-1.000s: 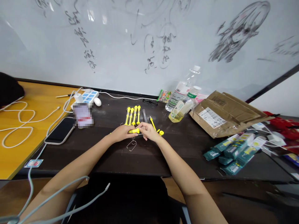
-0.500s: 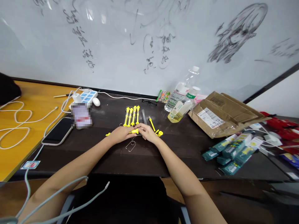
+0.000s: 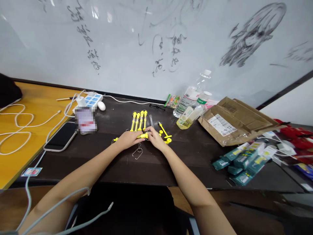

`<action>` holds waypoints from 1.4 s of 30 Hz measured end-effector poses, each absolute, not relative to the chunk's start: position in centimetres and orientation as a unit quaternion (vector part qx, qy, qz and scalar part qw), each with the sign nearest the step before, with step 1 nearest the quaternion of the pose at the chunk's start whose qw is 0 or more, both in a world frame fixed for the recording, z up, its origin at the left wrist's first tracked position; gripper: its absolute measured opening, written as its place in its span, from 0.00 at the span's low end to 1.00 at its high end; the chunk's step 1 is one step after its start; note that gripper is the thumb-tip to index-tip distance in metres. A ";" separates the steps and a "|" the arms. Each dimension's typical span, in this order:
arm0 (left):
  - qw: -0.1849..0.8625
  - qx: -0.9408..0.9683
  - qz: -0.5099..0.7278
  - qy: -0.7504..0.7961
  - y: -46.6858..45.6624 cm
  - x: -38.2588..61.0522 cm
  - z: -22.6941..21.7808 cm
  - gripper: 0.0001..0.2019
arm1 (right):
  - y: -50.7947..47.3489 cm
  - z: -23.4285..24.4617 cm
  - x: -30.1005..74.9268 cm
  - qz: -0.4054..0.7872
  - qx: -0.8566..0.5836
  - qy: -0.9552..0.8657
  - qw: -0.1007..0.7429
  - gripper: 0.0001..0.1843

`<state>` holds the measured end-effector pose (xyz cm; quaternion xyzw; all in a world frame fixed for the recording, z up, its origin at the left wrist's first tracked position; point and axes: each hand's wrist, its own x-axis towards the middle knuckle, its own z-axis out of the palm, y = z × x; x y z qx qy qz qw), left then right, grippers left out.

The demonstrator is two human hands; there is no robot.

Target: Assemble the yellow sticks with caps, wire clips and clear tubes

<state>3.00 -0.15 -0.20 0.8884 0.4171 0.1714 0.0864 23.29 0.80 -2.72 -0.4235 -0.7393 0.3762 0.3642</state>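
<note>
My left hand (image 3: 128, 138) and my right hand (image 3: 156, 138) meet at the middle of the dark table (image 3: 151, 163), fingers pinched on a small yellow plastic piece (image 3: 143, 135) held between them. Just beyond the hands lies a row of several yellow rod-like parts (image 3: 139, 120) side by side. A clear tube (image 3: 151, 121) lies to their right. More loose yellow parts (image 3: 165, 134) sit right of my right hand. A bent wire loop (image 3: 137, 153) lies on the table just in front of the hands.
A phone (image 3: 60, 137), a white power strip (image 3: 89, 100) and cables (image 3: 14, 124) lie left, on and near the yellow table. Plastic bottles (image 3: 193, 104), a cardboard package (image 3: 234, 119) and several teal packets (image 3: 242, 160) sit right. A whiteboard wall (image 3: 156, 45) rises behind.
Both hands stay pinched on the yellow piece and have shifted slightly away from me toward the row of parts. The loose yellow parts on the right show more.
</note>
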 end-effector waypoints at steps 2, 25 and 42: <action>0.084 0.882 0.175 0.430 -0.1 3.0 -0.4 0.16 | 0.8 -2.6 23.4 0.342 -0.433 -0.752 0.360 0.15; 0.511 0.647 0.417 0.382 1.0 3.0 -1.4 0.24 | -0.7 -2.1 22.0 0.357 -0.427 -0.769 0.316 0.13; 0.235 0.790 0.381 0.419 0.2 2.7 -1.0 0.21 | 2.2 0.2 29.9 -0.013 -0.757 -0.637 0.143 0.12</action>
